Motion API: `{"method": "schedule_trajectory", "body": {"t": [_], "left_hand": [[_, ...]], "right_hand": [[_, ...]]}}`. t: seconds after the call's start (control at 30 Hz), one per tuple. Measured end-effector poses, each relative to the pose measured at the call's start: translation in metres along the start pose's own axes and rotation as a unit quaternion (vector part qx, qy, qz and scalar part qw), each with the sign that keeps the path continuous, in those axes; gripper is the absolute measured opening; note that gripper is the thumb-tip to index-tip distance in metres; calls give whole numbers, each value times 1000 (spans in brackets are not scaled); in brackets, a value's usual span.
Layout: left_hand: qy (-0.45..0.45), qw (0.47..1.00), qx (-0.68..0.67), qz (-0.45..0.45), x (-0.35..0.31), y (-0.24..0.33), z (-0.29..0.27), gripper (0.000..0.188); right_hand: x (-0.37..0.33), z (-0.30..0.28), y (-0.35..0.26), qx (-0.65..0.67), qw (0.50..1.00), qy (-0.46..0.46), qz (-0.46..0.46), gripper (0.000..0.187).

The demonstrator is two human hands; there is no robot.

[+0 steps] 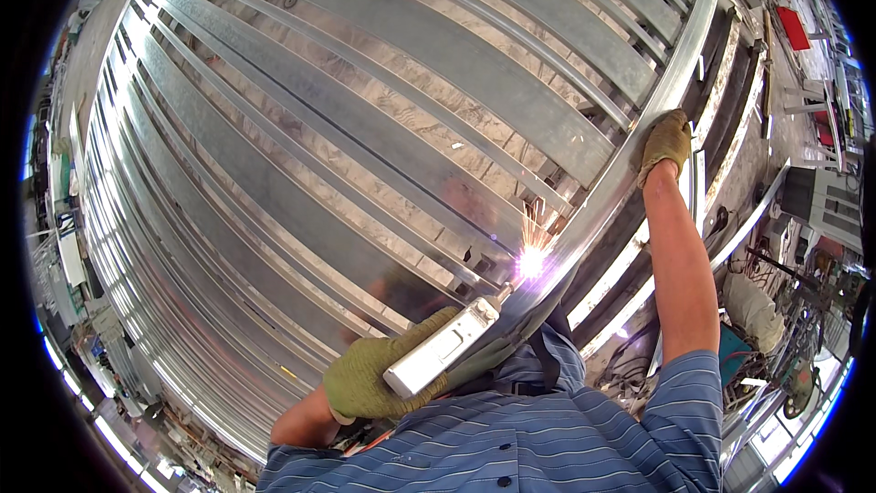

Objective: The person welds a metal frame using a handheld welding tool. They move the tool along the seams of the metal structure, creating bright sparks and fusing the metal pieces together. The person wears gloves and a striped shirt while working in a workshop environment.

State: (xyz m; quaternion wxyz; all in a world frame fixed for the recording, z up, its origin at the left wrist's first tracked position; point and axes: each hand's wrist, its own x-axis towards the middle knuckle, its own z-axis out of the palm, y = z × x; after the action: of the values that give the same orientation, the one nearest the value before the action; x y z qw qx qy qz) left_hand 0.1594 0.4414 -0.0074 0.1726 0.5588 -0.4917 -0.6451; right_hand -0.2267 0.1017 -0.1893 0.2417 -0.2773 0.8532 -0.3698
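Note:
My left hand [388, 370], in a yellow-green work glove, is closed round a silver handheld welding torch [447, 345]. The torch's nozzle points up and right at a bright, purplish-white weld spot [531, 262], with sparks spraying upward from it. This spot lies where a slat meets the curved-looking edge rail [598, 210] of a large metal frame of parallel slats [383, 36]. Farther up the same rail, my right hand [669, 141], gloved too, is closed over its outer side. Its fingertips are partly hidden. Glare hides the joint itself.
Pale, rust-marked beams [721, 82] lie just right of the frame. Grey machine housing [826, 205], a pale sack-like bundle [753, 310] and tangled cables are farther right. A red panel [793, 28] is at upper right. Dusty floor shows between the slats.

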Motion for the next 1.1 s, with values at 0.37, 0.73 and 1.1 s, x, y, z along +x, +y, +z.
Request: {"method": "schedule_trajectory", "body": {"t": [0.37, 0.73, 1.1], "left_hand": [[-11, 1000, 0, -20, -4, -3, -1, 79], [-17, 1000, -8, -22, -6, -6, -1, 82], [-7, 999, -18, 26, -9, -19, 0, 87]], "right_hand": [[23, 2, 16, 20, 999, -26, 12, 67], [30, 5, 23, 17, 1000, -10, -4, 69], [64, 12, 53, 38, 998, -51, -14, 65]]}}
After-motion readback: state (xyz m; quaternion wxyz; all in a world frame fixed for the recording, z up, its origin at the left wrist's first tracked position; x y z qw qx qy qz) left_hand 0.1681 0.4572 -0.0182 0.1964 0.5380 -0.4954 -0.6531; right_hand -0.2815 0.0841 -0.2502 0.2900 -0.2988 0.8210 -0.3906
